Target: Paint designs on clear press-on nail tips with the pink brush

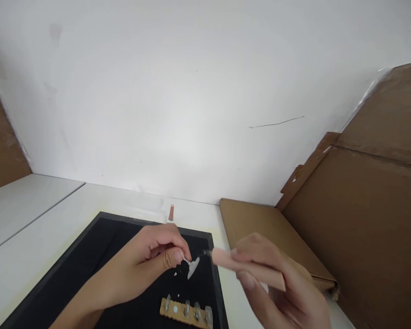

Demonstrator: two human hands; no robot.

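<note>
My left hand [160,253] is closed, thumb and forefinger pinching the thin stem behind a small whitish false nail [193,268]. The nail's flat end points to the right, over the black mat. In my right hand [281,283], a long pale-pink nail polish brush cap [248,268] is gripped between thumb and fingers. Its dark, blurred brush end reaches close to the false nail; whether they touch I cannot tell. Below lies a tan strip [181,308] with several clear false nails standing on it and a pale dot in a gap between them.
Beneath my hands is a black mat [123,237] with a grey border, on a white table [51,237]. Behind it stands a small pink-topped object [171,213] on a white base. Tiny white bits lie on the mat. A cardboard box [260,224] is at right.
</note>
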